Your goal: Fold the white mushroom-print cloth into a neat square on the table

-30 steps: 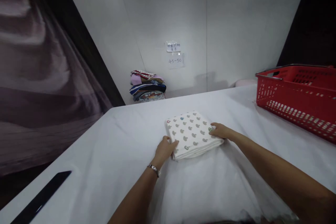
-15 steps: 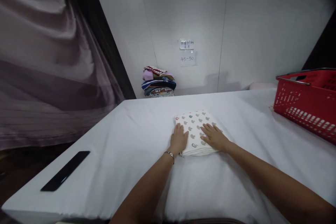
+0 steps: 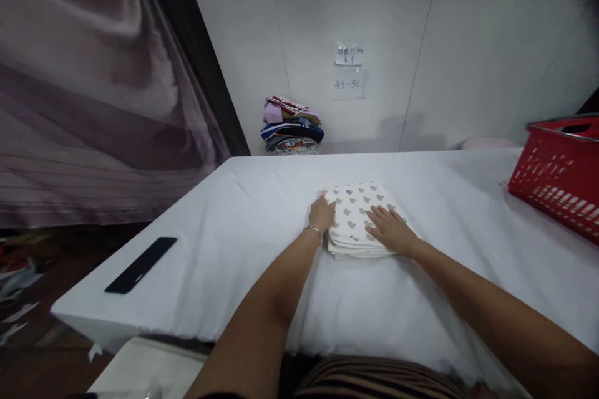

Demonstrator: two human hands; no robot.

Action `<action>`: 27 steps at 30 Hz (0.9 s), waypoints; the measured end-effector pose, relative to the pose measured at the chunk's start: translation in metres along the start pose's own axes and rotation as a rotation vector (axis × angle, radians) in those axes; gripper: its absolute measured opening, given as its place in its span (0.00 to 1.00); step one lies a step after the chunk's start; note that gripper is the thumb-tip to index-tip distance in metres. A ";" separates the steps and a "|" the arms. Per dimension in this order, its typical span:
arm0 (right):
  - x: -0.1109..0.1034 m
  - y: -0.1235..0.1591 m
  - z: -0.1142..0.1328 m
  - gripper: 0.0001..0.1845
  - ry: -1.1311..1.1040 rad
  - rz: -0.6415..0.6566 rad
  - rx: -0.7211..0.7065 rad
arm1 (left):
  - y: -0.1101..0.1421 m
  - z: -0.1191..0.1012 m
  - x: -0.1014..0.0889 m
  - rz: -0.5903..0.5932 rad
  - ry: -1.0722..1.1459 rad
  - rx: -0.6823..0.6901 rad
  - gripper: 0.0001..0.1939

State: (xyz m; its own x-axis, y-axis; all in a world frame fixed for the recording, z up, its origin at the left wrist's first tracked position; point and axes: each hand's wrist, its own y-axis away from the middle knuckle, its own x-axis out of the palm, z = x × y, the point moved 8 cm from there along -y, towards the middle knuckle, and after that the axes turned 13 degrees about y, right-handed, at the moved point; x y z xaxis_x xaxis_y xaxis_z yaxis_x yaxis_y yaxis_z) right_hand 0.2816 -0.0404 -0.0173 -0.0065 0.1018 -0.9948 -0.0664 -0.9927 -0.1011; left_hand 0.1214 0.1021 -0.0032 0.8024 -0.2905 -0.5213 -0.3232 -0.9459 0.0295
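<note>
A folded white cloth [image 3: 352, 219] printed with grey mouse-head shapes lies in layers on the white-covered table [image 3: 224, 224]. Its left edge is in the grip of my left hand [image 3: 322, 214], with the thumb on top and the other fingers curled at the side, partly hidden. My right hand [image 3: 394, 232] rests flat on the right part of the cloth, its fingers spread. A bracelet [image 3: 315, 232] circles my left wrist.
On the table's left lies a flat black object [image 3: 141, 265]. A red plastic basket [image 3: 556, 174] stands at the right. Beyond the far edge, folded fabrics [image 3: 292, 128] are piled against the wall under paper labels [image 3: 349, 84]. A mauve curtain [image 3: 93, 112] hangs at left.
My left hand has gone from lying on the cloth's left side to curling round its left edge. My right hand stays flat on top. The camera view has shifted slightly.
</note>
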 end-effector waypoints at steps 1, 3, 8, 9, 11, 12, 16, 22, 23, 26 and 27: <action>-0.001 0.000 -0.001 0.30 -0.019 0.014 0.003 | -0.001 0.002 -0.001 0.017 0.024 -0.013 0.26; -0.006 0.000 0.000 0.30 -0.075 0.036 0.013 | -0.001 0.008 -0.004 0.043 0.082 -0.043 0.27; -0.041 0.007 0.035 0.22 -0.291 -0.096 -0.062 | 0.016 0.027 -0.010 0.061 0.231 -0.130 0.33; -0.047 0.010 0.051 0.20 -0.336 -0.118 -0.125 | 0.021 0.031 -0.010 0.068 0.262 -0.153 0.34; -0.057 0.018 0.083 0.18 -0.374 -0.147 -0.265 | 0.033 0.036 -0.008 0.081 0.321 -0.202 0.34; -0.059 0.021 0.097 0.17 -0.355 -0.158 -0.316 | 0.037 0.038 -0.007 0.087 0.347 -0.225 0.34; -0.052 0.025 0.124 0.15 -0.153 -0.172 -0.350 | 0.048 0.041 -0.005 0.094 0.409 -0.292 0.34; -0.037 0.025 0.134 0.14 0.063 -0.187 -0.336 | 0.045 0.041 -0.008 0.041 0.403 -0.282 0.36; -0.037 0.027 0.137 0.14 0.073 -0.193 -0.332 | 0.042 0.040 -0.009 0.024 0.396 -0.275 0.36; -0.042 0.035 0.142 0.12 0.018 -0.222 -0.337 | 0.034 0.035 -0.012 -0.039 0.377 -0.250 0.35; -0.045 0.038 0.142 0.12 -0.036 -0.224 -0.346 | 0.031 0.033 -0.012 -0.059 0.373 -0.244 0.34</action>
State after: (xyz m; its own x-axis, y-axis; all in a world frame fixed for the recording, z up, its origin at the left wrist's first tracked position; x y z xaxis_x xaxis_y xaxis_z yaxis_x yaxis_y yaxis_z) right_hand 0.1381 -0.0729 0.0251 -0.0651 0.3142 -0.9471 0.2690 -0.9085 -0.3198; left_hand 0.0850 0.0809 -0.0242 0.9564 -0.2246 -0.1867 -0.1791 -0.9560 0.2325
